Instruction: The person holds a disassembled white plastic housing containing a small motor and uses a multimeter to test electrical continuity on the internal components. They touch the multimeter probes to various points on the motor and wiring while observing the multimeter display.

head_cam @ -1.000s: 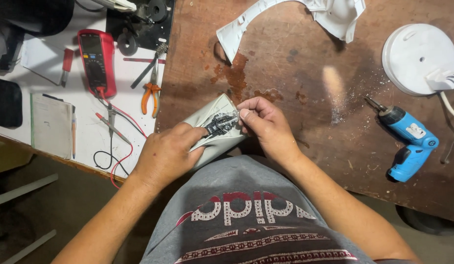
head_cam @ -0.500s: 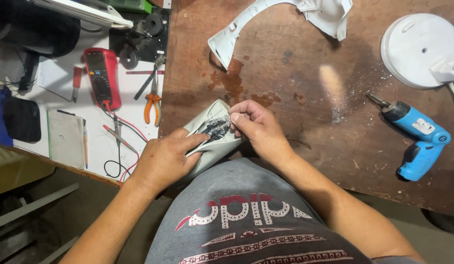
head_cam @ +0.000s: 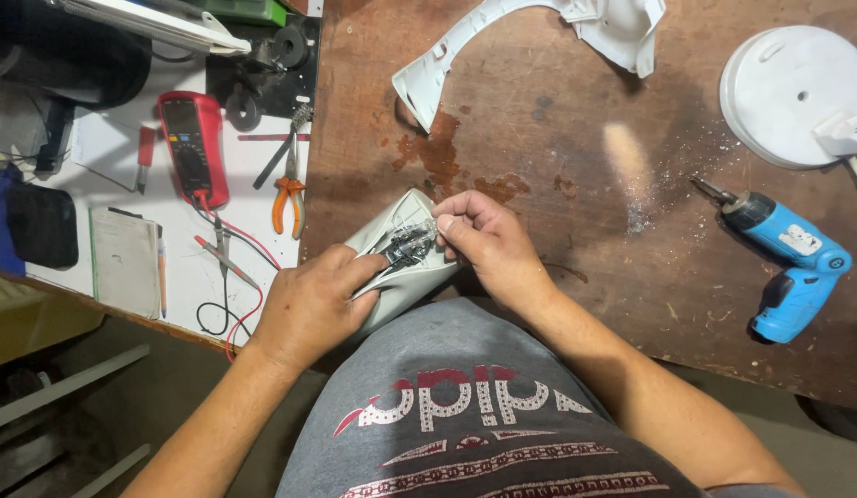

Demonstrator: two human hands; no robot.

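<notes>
A grey plastic housing (head_cam: 396,277) with dark wiring and small parts inside rests against my lap at the front edge of the brown wooden table (head_cam: 557,148). My left hand (head_cam: 308,304) grips the housing from the left, fingers curled under it. My right hand (head_cam: 488,244) pinches the small dark parts (head_cam: 408,244) inside the housing's open top with thumb and fingertips.
A blue cordless screwdriver (head_cam: 783,263) lies at the right. A white round cover (head_cam: 797,92) and a curved white plastic shell (head_cam: 530,37) lie at the back. On the white bench to the left sit a red multimeter (head_cam: 193,148) with leads, orange-handled pliers (head_cam: 288,184) and a notepad (head_cam: 124,258).
The view has shifted slightly. Both hands stay on the housing, with the right fingers still working at the parts inside it.
</notes>
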